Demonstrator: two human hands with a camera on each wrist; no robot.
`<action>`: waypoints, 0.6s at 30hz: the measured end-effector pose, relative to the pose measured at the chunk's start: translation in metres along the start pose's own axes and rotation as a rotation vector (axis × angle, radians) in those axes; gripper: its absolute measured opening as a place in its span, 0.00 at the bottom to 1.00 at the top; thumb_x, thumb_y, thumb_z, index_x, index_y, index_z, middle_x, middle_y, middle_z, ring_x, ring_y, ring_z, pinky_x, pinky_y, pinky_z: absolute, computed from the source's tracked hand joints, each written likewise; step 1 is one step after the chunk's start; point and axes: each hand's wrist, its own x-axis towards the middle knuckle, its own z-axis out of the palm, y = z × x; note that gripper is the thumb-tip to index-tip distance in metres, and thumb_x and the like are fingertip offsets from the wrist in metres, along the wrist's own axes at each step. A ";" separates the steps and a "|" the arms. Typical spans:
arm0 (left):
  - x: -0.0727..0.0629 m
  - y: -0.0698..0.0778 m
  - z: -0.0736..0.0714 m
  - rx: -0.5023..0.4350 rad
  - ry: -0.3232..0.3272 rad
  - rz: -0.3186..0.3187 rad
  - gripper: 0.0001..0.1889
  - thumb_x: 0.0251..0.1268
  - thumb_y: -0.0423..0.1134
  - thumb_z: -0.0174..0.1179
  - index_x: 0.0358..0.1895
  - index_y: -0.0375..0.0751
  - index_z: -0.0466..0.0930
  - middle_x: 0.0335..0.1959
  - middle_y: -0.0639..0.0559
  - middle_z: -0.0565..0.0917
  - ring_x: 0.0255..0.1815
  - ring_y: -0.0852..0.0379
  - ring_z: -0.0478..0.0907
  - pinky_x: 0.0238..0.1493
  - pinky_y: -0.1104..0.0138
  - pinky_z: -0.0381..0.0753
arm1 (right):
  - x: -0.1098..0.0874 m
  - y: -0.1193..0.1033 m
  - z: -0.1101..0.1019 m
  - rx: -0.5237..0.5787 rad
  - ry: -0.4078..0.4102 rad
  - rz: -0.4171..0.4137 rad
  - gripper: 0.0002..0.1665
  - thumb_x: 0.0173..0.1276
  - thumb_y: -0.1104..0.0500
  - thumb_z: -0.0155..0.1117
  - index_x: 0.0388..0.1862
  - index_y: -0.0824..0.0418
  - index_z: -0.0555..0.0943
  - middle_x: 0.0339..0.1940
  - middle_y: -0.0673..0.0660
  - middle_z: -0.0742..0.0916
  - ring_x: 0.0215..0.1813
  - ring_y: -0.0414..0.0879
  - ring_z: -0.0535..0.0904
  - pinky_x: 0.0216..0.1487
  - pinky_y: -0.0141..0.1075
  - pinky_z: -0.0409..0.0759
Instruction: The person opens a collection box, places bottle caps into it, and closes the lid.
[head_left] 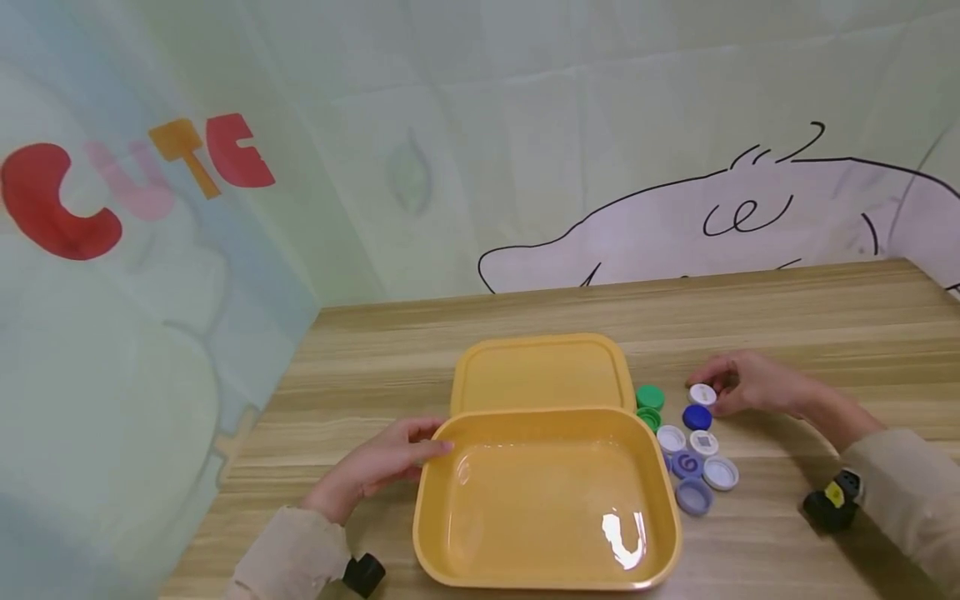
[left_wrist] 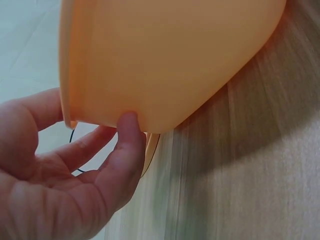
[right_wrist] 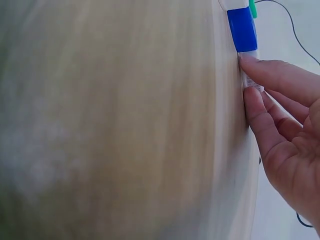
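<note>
A yellow rectangular plastic container (head_left: 547, 500) stands on the wooden table with its open top facing up. At its far-left corner my left hand (head_left: 390, 457) grips the rim and outer wall, as the left wrist view shows on the container side (left_wrist: 165, 60). Right of the container lies a cluster of bottle caps. My right hand (head_left: 768, 386) pinches a white bottle cap (head_left: 702, 394) at the far end of the cluster. Beside that cap is a dark blue cap (head_left: 697, 417), also seen in the right wrist view (right_wrist: 242, 29).
A yellow lid (head_left: 543, 375) lies flat behind the container, partly covered by its rim. Green caps (head_left: 650, 397) are near the lid's right edge. Several white and purple caps, including a pale purple one (head_left: 693, 497), lie close against the container's right side. A printed cloth (head_left: 525, 167) hangs behind the table.
</note>
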 end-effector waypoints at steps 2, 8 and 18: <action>0.000 0.000 0.000 0.002 0.001 -0.002 0.28 0.66 0.37 0.53 0.64 0.24 0.60 0.47 0.43 0.78 0.43 0.53 0.79 0.42 0.59 0.81 | 0.000 0.000 0.000 -0.002 0.007 0.007 0.25 0.52 0.64 0.70 0.50 0.69 0.78 0.42 0.58 0.80 0.41 0.50 0.71 0.39 0.31 0.76; 0.001 -0.001 0.000 0.007 -0.001 -0.014 0.27 0.66 0.38 0.53 0.64 0.24 0.62 0.47 0.43 0.78 0.43 0.53 0.79 0.42 0.59 0.81 | -0.001 -0.003 0.001 -0.007 0.035 0.019 0.28 0.54 0.59 0.71 0.52 0.69 0.77 0.42 0.57 0.81 0.42 0.49 0.72 0.40 0.30 0.75; 0.000 -0.001 0.001 0.006 0.003 -0.022 0.29 0.65 0.39 0.56 0.64 0.25 0.61 0.48 0.42 0.78 0.44 0.52 0.79 0.43 0.58 0.81 | 0.004 -0.024 -0.003 -0.047 0.089 0.019 0.30 0.55 0.58 0.70 0.56 0.69 0.76 0.44 0.57 0.82 0.44 0.50 0.72 0.42 0.31 0.76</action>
